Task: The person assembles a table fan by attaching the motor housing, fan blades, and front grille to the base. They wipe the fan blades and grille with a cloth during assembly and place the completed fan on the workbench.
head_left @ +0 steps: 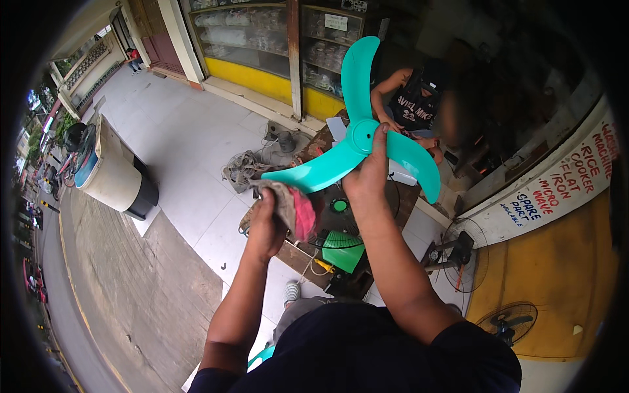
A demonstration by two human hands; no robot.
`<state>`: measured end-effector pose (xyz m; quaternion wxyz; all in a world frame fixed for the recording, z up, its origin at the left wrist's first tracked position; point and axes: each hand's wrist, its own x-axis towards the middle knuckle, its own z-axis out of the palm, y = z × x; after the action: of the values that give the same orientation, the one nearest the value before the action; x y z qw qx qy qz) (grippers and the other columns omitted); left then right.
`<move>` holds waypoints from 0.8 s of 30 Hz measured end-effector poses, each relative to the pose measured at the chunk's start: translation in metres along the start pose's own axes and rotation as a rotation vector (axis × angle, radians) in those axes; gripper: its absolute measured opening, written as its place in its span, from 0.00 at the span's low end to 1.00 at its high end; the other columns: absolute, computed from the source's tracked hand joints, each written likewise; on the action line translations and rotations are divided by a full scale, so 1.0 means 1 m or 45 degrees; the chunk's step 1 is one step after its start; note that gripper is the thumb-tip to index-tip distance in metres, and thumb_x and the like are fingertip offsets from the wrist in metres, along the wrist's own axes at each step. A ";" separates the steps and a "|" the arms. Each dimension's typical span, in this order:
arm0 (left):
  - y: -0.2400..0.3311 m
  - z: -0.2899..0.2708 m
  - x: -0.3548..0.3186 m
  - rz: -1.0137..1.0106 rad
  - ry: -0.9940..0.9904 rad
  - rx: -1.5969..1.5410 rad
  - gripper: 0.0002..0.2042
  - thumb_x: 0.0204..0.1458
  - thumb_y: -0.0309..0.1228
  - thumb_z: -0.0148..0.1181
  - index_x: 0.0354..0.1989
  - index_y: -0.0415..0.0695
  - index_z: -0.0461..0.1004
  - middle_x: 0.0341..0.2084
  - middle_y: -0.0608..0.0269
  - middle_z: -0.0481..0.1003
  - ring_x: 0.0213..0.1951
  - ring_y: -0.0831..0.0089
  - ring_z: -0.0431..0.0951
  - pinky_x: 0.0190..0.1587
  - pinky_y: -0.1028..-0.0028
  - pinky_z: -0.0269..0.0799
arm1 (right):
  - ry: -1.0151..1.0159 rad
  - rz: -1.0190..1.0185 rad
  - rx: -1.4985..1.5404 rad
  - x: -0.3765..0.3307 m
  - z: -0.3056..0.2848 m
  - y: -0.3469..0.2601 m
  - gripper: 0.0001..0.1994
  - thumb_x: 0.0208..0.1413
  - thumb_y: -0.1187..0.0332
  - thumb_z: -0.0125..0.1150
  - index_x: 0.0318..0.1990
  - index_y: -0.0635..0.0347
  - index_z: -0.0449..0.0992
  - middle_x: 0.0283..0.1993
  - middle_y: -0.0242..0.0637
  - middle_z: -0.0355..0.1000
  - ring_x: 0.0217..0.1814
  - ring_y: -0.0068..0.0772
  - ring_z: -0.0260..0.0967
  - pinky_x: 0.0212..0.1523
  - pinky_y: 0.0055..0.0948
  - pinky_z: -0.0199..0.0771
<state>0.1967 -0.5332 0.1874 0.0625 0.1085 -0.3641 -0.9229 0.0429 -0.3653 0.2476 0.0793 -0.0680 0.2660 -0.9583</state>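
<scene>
Through the head view I have the turquoise rotor (363, 136) held up above the table (405, 200), hub toward me, its three blades spread. The relation I mind is between its left blade (313, 170) and the rag (288, 208). That blade's long axis runs from the hub out to the left and slightly down, so its tip end lies just above and beyond my left hand (265, 229). The left hand is the nearer one to that tip; my right hand (368, 167) is at the centre, just below and right of the hub.

My left fingers are closed on the bunched grey and pink rag, thumb on the near side. The rag overlaps the blade's lower edge; it looks to be touching, but I cannot tell how much of it reaches behind. My right hand is clamped on the rotor, thumb laid up along the hub's right side; the other fingers are hidden behind, so I cannot tell how they are placed.

Below the rotor, well apart from it, a green cover (343, 252) rests on the table. Past the rotor, a co-worker (413, 98) sits on the far side.
</scene>
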 end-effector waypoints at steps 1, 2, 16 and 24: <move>-0.008 0.015 0.018 0.200 0.029 -0.145 0.30 0.69 0.57 0.51 0.66 0.43 0.69 0.60 0.58 0.76 0.61 0.61 0.76 0.68 0.57 0.68 | 0.023 -0.060 -0.023 -0.007 0.000 0.019 0.26 0.68 0.45 0.63 0.61 0.54 0.72 0.55 0.32 0.74 0.59 0.31 0.71 0.61 0.41 0.71; 0.001 0.025 0.042 0.307 0.005 -0.211 0.27 0.71 0.53 0.50 0.65 0.42 0.69 0.59 0.56 0.77 0.60 0.60 0.77 0.66 0.57 0.71 | -0.102 -0.172 -0.182 -0.008 -0.001 0.033 0.26 0.68 0.47 0.64 0.63 0.54 0.70 0.59 0.32 0.73 0.63 0.31 0.68 0.63 0.41 0.68; 0.064 0.031 0.072 0.437 0.116 0.170 0.18 0.68 0.45 0.61 0.51 0.41 0.77 0.41 0.60 0.83 0.40 0.69 0.84 0.46 0.68 0.82 | -0.469 0.474 -0.756 -0.066 -0.031 -0.020 0.35 0.59 0.53 0.76 0.67 0.54 0.63 0.61 0.42 0.72 0.61 0.42 0.76 0.49 0.46 0.85; -0.002 0.035 0.006 0.269 0.266 0.158 0.17 0.68 0.37 0.62 0.56 0.36 0.74 0.47 0.59 0.82 0.45 0.71 0.83 0.47 0.70 0.80 | -0.277 0.172 -1.221 -0.095 -0.021 0.053 0.38 0.69 0.48 0.62 0.72 0.67 0.55 0.62 0.43 0.69 0.65 0.36 0.67 0.66 0.38 0.66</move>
<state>0.1825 -0.5097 0.2102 0.1899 0.1687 -0.4213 -0.8706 0.1383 -0.3817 0.1933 0.1284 -0.1790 0.6707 -0.7082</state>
